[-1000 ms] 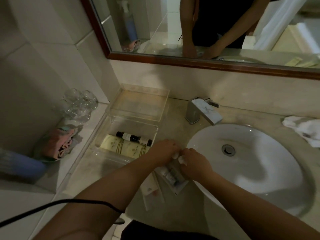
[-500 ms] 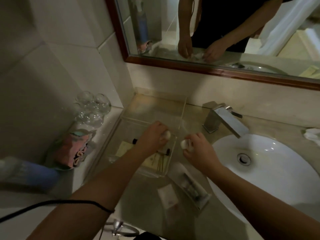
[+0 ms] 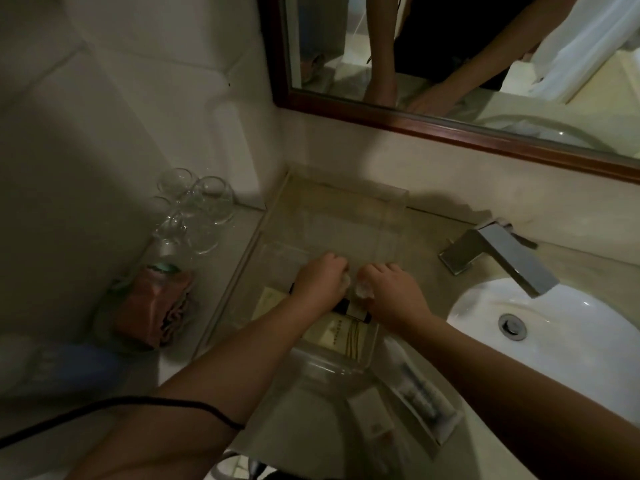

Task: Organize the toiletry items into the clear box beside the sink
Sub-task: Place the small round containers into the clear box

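Where the counter meets the far-left corner, the clear box [image 3: 367,355] sits left of the sink [image 3: 568,344], holding a cream packet [image 3: 341,336] and a dark bottle [image 3: 346,306]; above it, left hand [image 3: 320,284] and right hand [image 3: 391,294] each pinch a small white item; near right, a wrapped kit [image 3: 424,396] lies outside.
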{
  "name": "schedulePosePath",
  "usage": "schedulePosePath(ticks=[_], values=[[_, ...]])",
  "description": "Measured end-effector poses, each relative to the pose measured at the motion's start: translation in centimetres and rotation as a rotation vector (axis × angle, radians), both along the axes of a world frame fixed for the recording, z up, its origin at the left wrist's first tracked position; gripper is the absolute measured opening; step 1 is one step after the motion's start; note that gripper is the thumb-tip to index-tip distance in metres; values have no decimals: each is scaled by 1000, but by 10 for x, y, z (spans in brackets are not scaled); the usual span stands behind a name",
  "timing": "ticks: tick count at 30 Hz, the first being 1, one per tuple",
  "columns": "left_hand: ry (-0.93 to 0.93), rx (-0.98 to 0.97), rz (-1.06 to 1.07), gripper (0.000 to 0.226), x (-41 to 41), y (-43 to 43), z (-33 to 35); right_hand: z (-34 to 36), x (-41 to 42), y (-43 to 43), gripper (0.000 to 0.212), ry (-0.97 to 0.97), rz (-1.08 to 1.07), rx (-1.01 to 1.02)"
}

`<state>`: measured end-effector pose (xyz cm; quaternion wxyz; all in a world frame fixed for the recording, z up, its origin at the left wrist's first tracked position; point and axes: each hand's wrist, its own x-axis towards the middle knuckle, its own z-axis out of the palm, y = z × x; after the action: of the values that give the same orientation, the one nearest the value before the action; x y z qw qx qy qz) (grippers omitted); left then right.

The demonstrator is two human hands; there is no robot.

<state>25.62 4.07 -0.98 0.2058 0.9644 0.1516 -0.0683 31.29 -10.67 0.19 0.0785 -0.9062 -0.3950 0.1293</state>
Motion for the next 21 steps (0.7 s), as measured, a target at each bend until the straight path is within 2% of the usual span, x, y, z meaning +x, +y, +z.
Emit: schedulePosePath(ticks=[5, 12, 21], values=[[62, 8, 11, 20, 3, -5, -2, -1, 5, 6, 27, -56, 145, -70], [54, 5, 13, 23, 5, -5, 2, -2, 14, 3, 27, -110, 265, -108], [17, -27, 119, 19, -4, 4, 2, 2, 15, -8, 28, -49, 104, -35]])
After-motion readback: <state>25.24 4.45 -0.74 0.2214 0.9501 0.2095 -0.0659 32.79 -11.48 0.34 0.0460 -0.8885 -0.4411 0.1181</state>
